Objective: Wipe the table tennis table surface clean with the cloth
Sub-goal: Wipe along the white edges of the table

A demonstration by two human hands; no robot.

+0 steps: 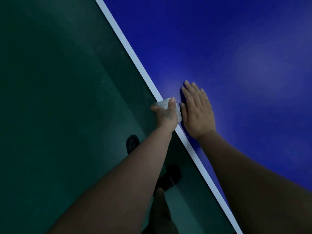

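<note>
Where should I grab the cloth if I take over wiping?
Take the cloth from above at its bunched middle on the white edge line, where the left hand grips it now. It is crumpled, so no corner offers a better hold.

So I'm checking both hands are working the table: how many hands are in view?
2. The left hand grips the white cloth at the table's white edge line; the right hand lies flat on the blue surface beside it.

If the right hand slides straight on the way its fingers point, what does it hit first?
Nothing, as far as the picture shows. The right hand lies flat on the blue table, fingers pointing up the frame and slightly left; only bare surface lies ahead. The cloth sits beside it, off that line.
</note>
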